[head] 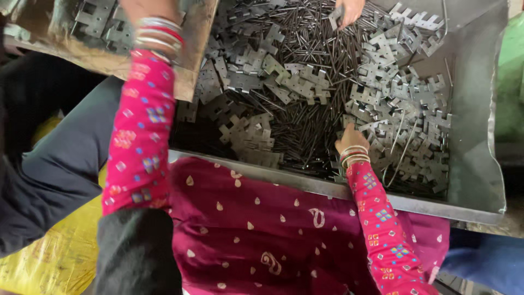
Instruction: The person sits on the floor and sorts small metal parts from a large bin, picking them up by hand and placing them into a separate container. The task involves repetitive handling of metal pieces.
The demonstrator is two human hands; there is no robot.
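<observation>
Right hand (349, 140), bangles (355, 156) at the wrist, reaches down into the grey metal tray (475, 136), near its front wall. Fingers curl downward and press into the pile; cannot tell how far open, or whether anything is gripped, since the tips sink out of sight. Directly under and just left of that hand: thin dark rods (305, 131), long axes mostly running away from the body, some slanting. Just right of it, touching the knuckles' side: cross-shaped metal plates (415, 125), heaped flat and tangled, with a few bent wires among them.

Left hand (146, 6) stretches far forward over the cardboard box (188, 76), which holds more such plates; mostly cut off by the picture's top edge, so grip cannot be told. Right hand far nearer to the rods.

At the tray's far side, a co-worker's hand (349, 10) pinches a single plate (336, 16).
</observation>
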